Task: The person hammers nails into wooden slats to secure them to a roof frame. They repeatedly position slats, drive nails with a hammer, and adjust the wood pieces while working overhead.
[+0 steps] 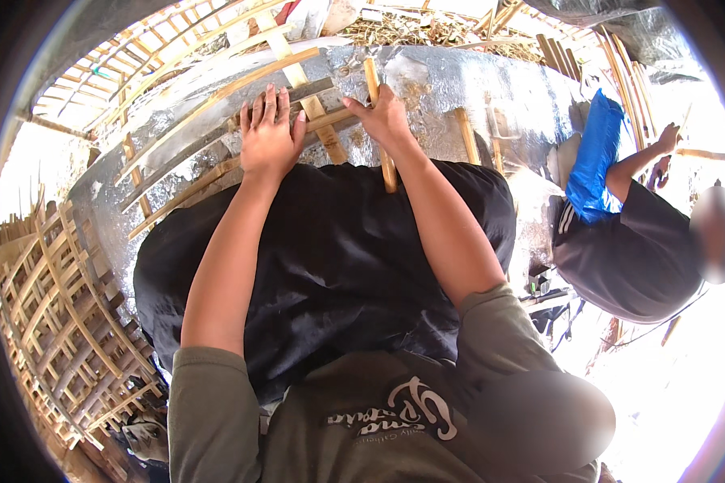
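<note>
My left hand (269, 141) lies flat with its fingers stretched out over several long, thin bamboo strips (209, 109), which spread out to the left. My right hand (385, 121) is closed over a short yellowish bamboo stick (388, 173), its thumb stretched toward the left; the curled fingertips are mostly hidden. The stick shows above and below this hand. A wider pale bamboo slat (328, 137) crosses under the strips between both hands. Black cloth (322, 233) covers my lap just below the strips.
Silvery sheeting (524, 97) spreads beyond the strips. Woven bamboo panels (64, 314) stand at the left. Another person (628, 249) sits at the right beside a blue plastic-like bundle (596, 153). Loose bamboo pieces (467, 137) and shavings (411, 30) lie farther off.
</note>
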Demonstrator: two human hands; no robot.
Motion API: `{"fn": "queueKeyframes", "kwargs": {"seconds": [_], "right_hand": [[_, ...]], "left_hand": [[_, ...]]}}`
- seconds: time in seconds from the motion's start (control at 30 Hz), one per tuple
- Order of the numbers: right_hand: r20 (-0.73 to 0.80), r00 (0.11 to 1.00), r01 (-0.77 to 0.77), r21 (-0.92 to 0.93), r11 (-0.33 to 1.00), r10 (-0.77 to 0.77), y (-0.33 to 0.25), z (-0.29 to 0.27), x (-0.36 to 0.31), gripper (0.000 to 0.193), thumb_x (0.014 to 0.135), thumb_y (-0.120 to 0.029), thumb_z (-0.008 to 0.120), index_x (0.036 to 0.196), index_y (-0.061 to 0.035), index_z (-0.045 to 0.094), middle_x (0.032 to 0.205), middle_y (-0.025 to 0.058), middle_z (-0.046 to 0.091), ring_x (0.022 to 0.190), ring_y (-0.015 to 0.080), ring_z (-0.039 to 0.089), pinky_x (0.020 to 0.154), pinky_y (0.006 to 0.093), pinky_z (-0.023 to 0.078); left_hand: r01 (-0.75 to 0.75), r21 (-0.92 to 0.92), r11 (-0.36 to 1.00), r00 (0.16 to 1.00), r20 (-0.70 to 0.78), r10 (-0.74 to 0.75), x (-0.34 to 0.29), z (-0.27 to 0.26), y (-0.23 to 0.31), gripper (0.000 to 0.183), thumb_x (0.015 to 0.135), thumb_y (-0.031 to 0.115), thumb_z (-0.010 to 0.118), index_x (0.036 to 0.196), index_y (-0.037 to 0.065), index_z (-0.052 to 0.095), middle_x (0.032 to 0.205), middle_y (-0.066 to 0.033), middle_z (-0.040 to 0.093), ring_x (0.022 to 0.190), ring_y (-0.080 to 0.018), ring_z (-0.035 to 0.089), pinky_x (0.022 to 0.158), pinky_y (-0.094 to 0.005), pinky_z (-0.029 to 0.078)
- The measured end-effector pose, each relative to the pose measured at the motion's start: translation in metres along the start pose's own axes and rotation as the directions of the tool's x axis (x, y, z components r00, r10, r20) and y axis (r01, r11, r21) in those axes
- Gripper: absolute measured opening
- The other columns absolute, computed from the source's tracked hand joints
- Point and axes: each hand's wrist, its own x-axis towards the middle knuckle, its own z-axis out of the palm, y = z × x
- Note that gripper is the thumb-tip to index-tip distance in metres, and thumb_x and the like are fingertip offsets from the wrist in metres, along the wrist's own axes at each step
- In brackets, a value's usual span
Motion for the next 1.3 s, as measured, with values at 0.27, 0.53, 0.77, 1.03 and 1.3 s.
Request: {"fn": "queueKeyframes", "kwargs": {"seconds": [0.27, 0.53, 0.77, 1.03, 1.3], "right_hand": [[0.009, 1.0, 0.0, 0.034, 0.999, 0.0, 0.0, 0.0, -0.001, 0.071, 0.079, -0.05, 0.083, 0.107, 0.0096, 0.056, 0.1, 0.0341, 0.068, 0.1, 0.0489, 0.067, 0.085, 0.0494, 0.053], [-0.051, 0.998, 0.029, 0.001, 1.0, -0.029, -0.001, 0.004, -0.003, 0.067, 0.081, -0.048, 0.081, 0.106, 0.0087, 0.056, 0.097, 0.0331, 0.068, 0.096, 0.0484, 0.068, 0.082, 0.0496, 0.054], [-0.032, 0.999, 0.015, 0.05, 0.999, -0.013, -0.039, -0.052, 0.011, 0.05, 0.1, -0.053, 0.057, 0.101, -0.0031, 0.059, 0.077, 0.0108, 0.065, 0.067, 0.0214, 0.065, 0.06, 0.0397, 0.054], [0.24, 0.953, 0.286, -0.495, 0.82, -0.188, 0.0, -0.131, 0.048, 0.03, 0.108, -0.031, 0.046, 0.114, -0.0043, 0.058, 0.076, 0.011, 0.066, 0.057, 0.0212, 0.062, 0.052, 0.042, 0.052], [0.387, 0.905, 0.359, -0.48, 0.801, -0.174, 0.109, -0.113, 0.024, 0.025, 0.104, -0.026, 0.053, 0.111, -0.0017, 0.055, 0.078, 0.0215, 0.067, 0.073, 0.04, 0.068, 0.07, 0.0524, 0.053]], "left_hand": [[-0.013, 0.027, 1.0, 0.999, -0.029, 0.014, 0.0, -0.001, 0.002, 0.055, 0.101, 0.038, 0.051, 0.144, 0.004, 0.053, 0.151, -0.017, 0.049, 0.138, -0.0318, 0.048, 0.118, -0.0506, 0.031], [-0.014, 0.04, 0.999, 1.0, -0.02, 0.015, -0.001, -0.003, 0.003, 0.055, 0.101, 0.037, 0.051, 0.145, 0.004, 0.052, 0.151, -0.0169, 0.049, 0.139, -0.0319, 0.046, 0.119, -0.051, 0.031], [-0.039, -0.012, 0.999, 0.995, -0.097, 0.038, -0.003, 0.0, -0.002, 0.056, 0.101, 0.039, 0.05, 0.142, 0.002, 0.055, 0.15, -0.0206, 0.05, 0.137, -0.036, 0.048, 0.119, -0.0549, 0.029], [-0.019, -0.032, 0.999, 0.997, -0.082, 0.016, -0.003, -0.007, 0.0, 0.055, 0.1, 0.034, 0.053, 0.144, 0.002, 0.053, 0.15, -0.0207, 0.049, 0.137, -0.0366, 0.048, 0.118, -0.0545, 0.032], [-0.021, 0.008, 1.0, 0.999, -0.026, 0.021, -0.001, -0.007, 0.004, 0.053, 0.1, 0.034, 0.051, 0.141, 0.001, 0.056, 0.15, -0.0212, 0.049, 0.137, -0.0369, 0.048, 0.119, -0.0538, 0.031]]}}
